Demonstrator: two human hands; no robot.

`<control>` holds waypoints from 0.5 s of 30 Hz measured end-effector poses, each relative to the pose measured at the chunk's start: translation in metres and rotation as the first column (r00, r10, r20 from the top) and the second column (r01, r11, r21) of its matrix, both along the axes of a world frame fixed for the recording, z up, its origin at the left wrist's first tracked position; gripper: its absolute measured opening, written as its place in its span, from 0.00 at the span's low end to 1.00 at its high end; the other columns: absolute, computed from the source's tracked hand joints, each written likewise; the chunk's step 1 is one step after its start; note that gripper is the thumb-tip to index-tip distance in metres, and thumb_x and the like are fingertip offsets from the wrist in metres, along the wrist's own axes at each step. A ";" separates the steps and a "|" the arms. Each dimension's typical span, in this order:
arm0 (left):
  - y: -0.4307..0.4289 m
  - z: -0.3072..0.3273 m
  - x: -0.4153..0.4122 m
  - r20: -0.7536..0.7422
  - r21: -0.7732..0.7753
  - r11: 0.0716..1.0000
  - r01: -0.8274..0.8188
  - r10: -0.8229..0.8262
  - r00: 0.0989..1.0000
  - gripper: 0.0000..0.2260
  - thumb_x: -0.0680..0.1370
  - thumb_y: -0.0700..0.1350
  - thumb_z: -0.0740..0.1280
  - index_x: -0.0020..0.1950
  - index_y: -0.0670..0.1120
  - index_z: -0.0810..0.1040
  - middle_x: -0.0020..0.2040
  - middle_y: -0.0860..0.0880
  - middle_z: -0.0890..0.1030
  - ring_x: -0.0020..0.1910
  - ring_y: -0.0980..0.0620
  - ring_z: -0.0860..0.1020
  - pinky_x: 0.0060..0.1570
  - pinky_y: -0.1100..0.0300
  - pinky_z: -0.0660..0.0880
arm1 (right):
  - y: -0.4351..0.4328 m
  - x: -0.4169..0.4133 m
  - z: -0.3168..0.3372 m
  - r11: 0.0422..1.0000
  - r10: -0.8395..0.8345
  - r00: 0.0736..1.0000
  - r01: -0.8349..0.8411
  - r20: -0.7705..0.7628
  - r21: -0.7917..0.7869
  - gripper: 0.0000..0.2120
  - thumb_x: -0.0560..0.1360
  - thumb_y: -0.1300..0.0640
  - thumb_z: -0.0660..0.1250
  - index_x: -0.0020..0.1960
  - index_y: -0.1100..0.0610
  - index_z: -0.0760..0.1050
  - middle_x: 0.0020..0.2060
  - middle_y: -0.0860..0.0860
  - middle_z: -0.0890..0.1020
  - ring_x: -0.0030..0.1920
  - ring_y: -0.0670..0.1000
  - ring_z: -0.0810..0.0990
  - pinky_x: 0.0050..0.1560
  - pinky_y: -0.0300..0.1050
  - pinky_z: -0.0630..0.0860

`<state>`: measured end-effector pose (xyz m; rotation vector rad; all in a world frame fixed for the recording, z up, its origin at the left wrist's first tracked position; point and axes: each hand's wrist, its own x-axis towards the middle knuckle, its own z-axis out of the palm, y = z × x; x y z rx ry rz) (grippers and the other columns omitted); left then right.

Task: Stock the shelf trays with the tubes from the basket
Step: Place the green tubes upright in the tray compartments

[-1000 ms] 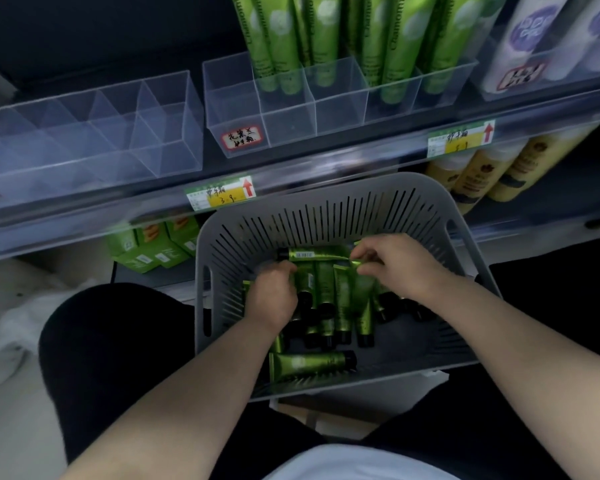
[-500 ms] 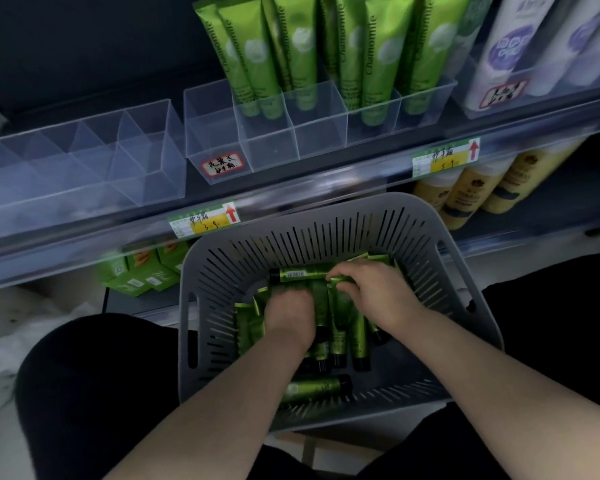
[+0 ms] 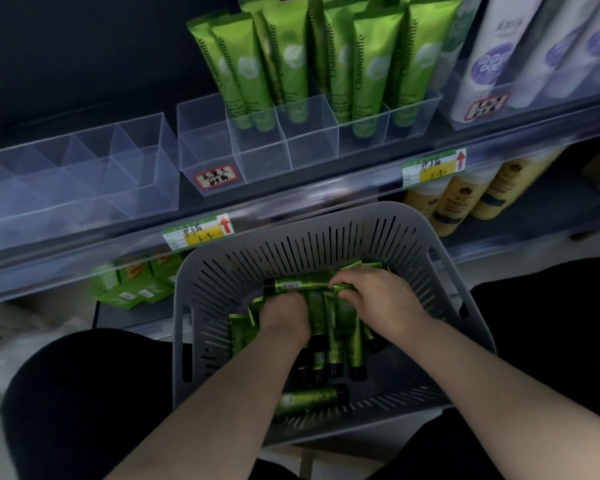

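Note:
A grey slotted basket (image 3: 440,271) rests between my knees, holding several small green tubes with black caps (image 3: 333,344). My left hand (image 3: 283,318) is fisted down among the tubes at the basket's middle, closed around a bunch of them. My right hand (image 3: 378,299) lies over the tubes to the right, fingers pinching the crimped end of one tube lying crosswise (image 3: 302,283). One tube (image 3: 309,398) lies alone at the near side. Above, a clear divided tray (image 3: 208,147) holds tall green Chamomile tubes (image 3: 281,60); its leftmost compartment is empty.
An empty clear divided tray (image 3: 118,168) stands on the shelf to the left. White-purple tubes (image 3: 492,57) fill the tray at right. Yellow bottles (image 3: 465,199) and green boxes (image 3: 136,285) sit on the lower shelf. Price labels (image 3: 198,232) line the shelf rail.
The view has tilted up, so the basket sits lower in the picture. Both hands have closed in tighter on the tubes; my left hand has sunk deeper into the pile.

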<state>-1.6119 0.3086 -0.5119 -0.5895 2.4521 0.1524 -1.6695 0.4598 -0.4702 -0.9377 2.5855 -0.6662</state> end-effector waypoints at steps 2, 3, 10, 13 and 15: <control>0.000 0.004 -0.001 0.048 0.018 1.000 0.010 -0.011 0.999 0.07 0.73 0.37 0.68 0.51 0.43 0.77 0.51 0.45 0.80 0.51 0.48 0.78 0.49 0.56 0.79 | -0.001 -0.001 0.002 1.000 -0.001 1.000 0.001 -0.007 0.007 0.12 0.78 0.54 0.63 0.60 0.46 0.76 0.56 0.47 0.80 0.54 0.50 0.79 0.50 0.49 0.77; 0.002 0.006 -0.001 0.070 0.022 0.999 0.030 -0.031 0.997 0.08 0.73 0.39 0.69 0.52 0.44 0.76 0.52 0.45 0.79 0.52 0.49 0.77 0.50 0.56 0.79 | -0.001 -0.002 0.003 1.000 -0.001 1.000 0.002 -0.011 0.015 0.11 0.78 0.54 0.63 0.60 0.46 0.76 0.56 0.47 0.80 0.54 0.50 0.78 0.50 0.49 0.77; 0.011 0.002 0.015 0.001 -0.064 0.985 0.163 -0.163 0.987 0.07 0.76 0.46 0.66 0.51 0.44 0.78 0.51 0.45 0.79 0.53 0.48 0.76 0.46 0.57 0.77 | 0.000 -0.001 0.009 0.999 -0.031 1.000 0.031 -0.006 0.036 0.13 0.78 0.54 0.64 0.62 0.48 0.75 0.57 0.47 0.80 0.55 0.50 0.78 0.52 0.46 0.76; 0.006 0.010 0.019 0.020 -0.065 0.979 0.194 -0.193 0.981 0.08 0.75 0.49 0.67 0.49 0.46 0.77 0.47 0.48 0.80 0.45 0.50 0.78 0.40 0.59 0.77 | 0.004 0.000 0.014 0.998 -0.048 0.999 0.048 0.010 0.033 0.11 0.78 0.54 0.65 0.59 0.48 0.76 0.54 0.48 0.81 0.54 0.51 0.79 0.51 0.46 0.76; 0.006 0.014 0.021 0.051 -0.088 0.970 0.227 -0.224 0.973 0.10 0.75 0.51 0.67 0.50 0.46 0.77 0.46 0.48 0.79 0.45 0.51 0.77 0.39 0.59 0.76 | 0.006 0.001 0.019 0.998 -0.057 0.998 0.057 0.012 0.015 0.10 0.77 0.54 0.65 0.58 0.47 0.77 0.53 0.47 0.81 0.53 0.50 0.79 0.51 0.48 0.76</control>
